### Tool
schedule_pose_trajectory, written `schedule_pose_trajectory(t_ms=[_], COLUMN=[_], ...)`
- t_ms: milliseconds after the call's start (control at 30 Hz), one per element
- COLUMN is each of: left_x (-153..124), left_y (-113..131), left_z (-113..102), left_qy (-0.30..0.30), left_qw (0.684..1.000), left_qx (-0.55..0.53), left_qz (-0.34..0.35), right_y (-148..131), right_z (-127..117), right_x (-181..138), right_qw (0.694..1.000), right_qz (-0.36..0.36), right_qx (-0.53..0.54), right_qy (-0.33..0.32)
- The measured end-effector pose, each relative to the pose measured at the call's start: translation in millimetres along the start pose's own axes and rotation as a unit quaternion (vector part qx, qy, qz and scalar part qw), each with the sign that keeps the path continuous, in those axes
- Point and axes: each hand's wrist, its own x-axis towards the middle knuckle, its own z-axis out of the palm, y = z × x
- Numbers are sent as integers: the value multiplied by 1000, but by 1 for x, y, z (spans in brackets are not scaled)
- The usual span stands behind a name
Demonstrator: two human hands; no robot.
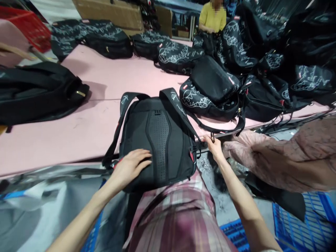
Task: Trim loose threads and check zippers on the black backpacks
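Observation:
A black backpack point(160, 140) lies back-side up at the near edge of a pink table point(86, 115), its padded mesh panel facing me and both shoulder straps running away from me. My left hand point(131, 166) rests flat on its lower left corner, fingers stretched out. My right hand point(214, 145) is closed in a pinch on a thin black strap point(225, 130) with a small buckle, just right of the backpack's side.
Many black backpacks with white scribble print point(236, 66) are piled at the right and back. Another black bag point(34, 92) lies at the left. A person in a yellow top point(212, 17) sits across the table. Pink cloth point(288, 154) and blue crates point(304, 224) are at my right.

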Motion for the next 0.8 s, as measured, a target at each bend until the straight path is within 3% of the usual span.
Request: schedule_pose_trajectory(t_ms=[133,267,433,533,633,700,800], left_x=[-68,-98,-85,-72,-62,-57,-45], left_y=[-37,-31,-4,12,25,32,42], left_z=[18,29,37,43,53,59,66], left_qy=[116,149,155,162,136,113,107], left_qw=[990,981,976,976,983,988,992], left_qx=[82,114,141,132,104,85,52], left_qz=[28,53,54,56,68,64,51], right_y=[25,34,18,4,-1,2,8], right_z=[-9,2,35,60,79,84,78], right_x=[-63,-106,-116,-106,-94,-90,-87], right_qw=[996,994,977,932,886,890,934], right_qz=[27,27,-82,-148,-145,-129,-118], right_qx=[-44,-93,-185,-315,-427,-427,-334], right_qy=[67,46,-59,-104,-107,-91,-47])
